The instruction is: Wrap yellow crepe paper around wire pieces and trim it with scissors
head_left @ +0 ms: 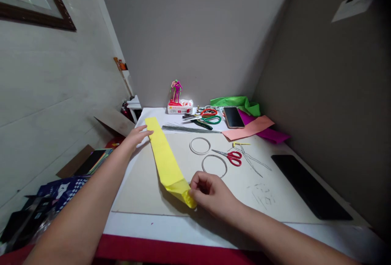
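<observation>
A long strip of yellow crepe paper (165, 155) slants across the board, its near end bunched and crinkled. My right hand (215, 193) pinches that near end between thumb and fingers. At the far end, my left hand (139, 136) grips the strip's left edge. Just beyond my right hand lie two coils of thin wire (200, 145). Small red-handled scissors (234, 158) rest beside them with the blades pointing left. Right of the scissors is a twisted wire shape (253, 161) with a bit of yellow on its top.
Behind are a bundle of straight wires (189, 128), green-handled scissors (214, 119), a phone (233, 117) and a pink-and-green figure (176, 90) on a white-and-red pack (180, 107). Orange paper (249, 128) and green paper (233, 102) lie back right. A black slab (310, 185) lies right.
</observation>
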A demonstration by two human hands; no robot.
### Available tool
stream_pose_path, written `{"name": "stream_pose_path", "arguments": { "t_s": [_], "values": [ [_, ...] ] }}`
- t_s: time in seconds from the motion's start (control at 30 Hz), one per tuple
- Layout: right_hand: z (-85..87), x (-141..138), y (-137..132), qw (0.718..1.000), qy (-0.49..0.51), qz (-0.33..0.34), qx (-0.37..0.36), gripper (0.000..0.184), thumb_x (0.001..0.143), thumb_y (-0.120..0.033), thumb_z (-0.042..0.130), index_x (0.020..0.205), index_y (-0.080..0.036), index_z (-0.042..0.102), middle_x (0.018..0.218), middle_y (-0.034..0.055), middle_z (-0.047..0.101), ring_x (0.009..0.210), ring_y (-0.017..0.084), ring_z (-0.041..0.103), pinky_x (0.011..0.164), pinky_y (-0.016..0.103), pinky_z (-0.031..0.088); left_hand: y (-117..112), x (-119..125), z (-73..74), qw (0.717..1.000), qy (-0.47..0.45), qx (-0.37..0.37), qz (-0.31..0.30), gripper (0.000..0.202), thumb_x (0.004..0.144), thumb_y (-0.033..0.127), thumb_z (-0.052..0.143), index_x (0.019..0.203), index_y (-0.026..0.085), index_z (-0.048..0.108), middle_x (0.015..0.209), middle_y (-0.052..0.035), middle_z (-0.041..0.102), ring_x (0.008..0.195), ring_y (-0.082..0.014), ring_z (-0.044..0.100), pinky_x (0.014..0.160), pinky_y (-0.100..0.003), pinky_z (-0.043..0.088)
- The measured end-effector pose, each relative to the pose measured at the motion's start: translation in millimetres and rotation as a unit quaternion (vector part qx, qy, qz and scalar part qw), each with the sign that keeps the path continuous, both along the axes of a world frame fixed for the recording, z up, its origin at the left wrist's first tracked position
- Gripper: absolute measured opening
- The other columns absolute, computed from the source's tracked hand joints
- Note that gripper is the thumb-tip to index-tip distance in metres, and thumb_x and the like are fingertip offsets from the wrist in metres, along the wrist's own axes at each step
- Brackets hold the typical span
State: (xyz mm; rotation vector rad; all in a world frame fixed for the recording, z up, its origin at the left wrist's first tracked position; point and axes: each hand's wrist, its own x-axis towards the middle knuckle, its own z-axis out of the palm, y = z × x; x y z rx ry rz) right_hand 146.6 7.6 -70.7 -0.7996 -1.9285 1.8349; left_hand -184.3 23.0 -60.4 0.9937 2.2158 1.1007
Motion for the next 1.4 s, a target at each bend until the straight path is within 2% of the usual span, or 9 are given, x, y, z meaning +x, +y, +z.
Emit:
{"name": "stream_pose_path", "arguments": {
  "t_s": [0.17,0.27,0.47,0.6,0.8,1.0,1.13,1.27,1.4],
  "values": [
    [-0.8,1,5,1.000,0.014,-0.021,0.015,0.007,0.071,-0.013,0.056,0.069,-0.017,0.050,0.060,-0.0042,0.049,0.053,0.008,0.042,0.049,0.020,0.032,-16,40,35.0,0.959,0.121,-0.030,-0.255,0.051,0.066,0.049,0.076,0.114,0.035,0.067,0.147,-0.0013,0.041,0.139,-0.0305,0.022,0.114,-0.043,0.015],
    [-0.4,1,6,0.999,0.019,-0.027,0.020,0.007,0.071,-0.014,0.055,0.069,-0.017,0.049,0.060,-0.0041,0.049,0.054,0.008,0.042,0.050,0.020,0.033,-30,68,51.5,0.900,0.135,-0.091,-0.404,0.049,0.053,0.048,0.083,0.100,0.040,0.072,0.139,0.0024,0.052,0.136,-0.0313,0.030,0.112,-0.044,0.019],
    [0.2,3,5,0.999,0.018,-0.026,0.031,0.007,0.071,-0.015,0.055,0.068,-0.018,0.049,0.060,-0.0040,0.049,0.054,0.009,0.043,0.050,0.021,0.033,-45,107,67.8,0.786,0.239,-0.165,-0.545,0.028,0.072,0.044,0.071,0.099,0.038,0.074,0.137,0.0010,0.053,0.131,-0.0310,0.036,0.108,-0.045,0.023],
    [5.9,6,5,0.998,0.017,-0.022,0.052,0.008,0.074,-0.017,0.055,0.069,-0.018,0.049,0.060,-0.0040,0.048,0.054,0.009,0.042,0.051,0.021,0.033,-44,122,72.1,0.800,0.225,-0.126,-0.542,0.015,0.075,0.028,0.066,0.081,0.036,0.078,0.119,0.0023,0.067,0.120,-0.0280,0.050,0.105,-0.038,0.028],
    [14.8,10,4,0.988,0.032,-0.023,0.149,0.030,0.076,-0.029,0.066,0.095,-0.022,0.044,0.070,-0.0050,0.050,0.058,0.011,0.044,0.054,0.022,0.034,-35,149,74.9,0.813,0.268,-0.115,-0.504,0.020,0.068,0.022,0.062,0.079,0.030,0.078,0.083,-0.0007,0.076,0.076,-0.0210,0.067,0.073,-0.027,0.047],
    [10.1,13,16,0.959,0.001,-0.074,0.273,0.017,0.079,-0.012,0.047,0.091,-0.023,0.042,0.060,-0.0072,0.044,0.052,0.011,0.040,0.051,0.022,0.029,-18,154,79.9,0.845,0.436,-0.117,-0.287,0.021,0.074,0.025,0.055,0.062,0.021,0.072,0.070,-0.0121,0.070,0.083,-0.0324,0.064,0.098,-0.048,0.028],
    [12.1,17,29,0.954,-0.017,-0.083,0.287,0.017,0.072,-0.007,0.047,0.078,-0.021,0.055,0.062,-0.0032,0.052,0.059,0.013,0.045,0.058,0.024,0.031,-14,133,66.4,0.850,0.488,-0.142,-0.138,0.025,0.076,0.022,0.049,0.065,0.017,0.070,0.072,-0.0140,0.069,0.083,-0.0351,0.064,0.101,-0.056,0.014],
    [10.4,18,39,0.961,-0.027,-0.096,0.258,0.022,0.070,-0.008,0.047,0.072,-0.020,0.065,0.068,0.0008,0.063,0.066,0.016,0.054,0.065,0.027,0.037,-18,113,44.5,0.854,0.469,-0.186,-0.130,0.017,0.075,0.023,0.058,0.061,0.017,0.066,0.069,-0.0108,0.068,0.076,-0.0296,0.064,0.092,-0.049,0.032],
    [8.4,16,47,0.975,-0.026,-0.143,0.167,0.022,0.069,-0.013,0.048,0.072,-0.019,0.069,0.070,0.0025,0.066,0.067,0.018,0.058,0.064,0.029,0.043,-18,101,30.7,0.854,0.458,-0.220,-0.109,0.026,0.087,0.039,0.056,0.083,0.015,0.066,0.084,-0.0049,0.068,0.089,-0.0224,0.062,0.096,-0.048,0.036]
  ]
}}
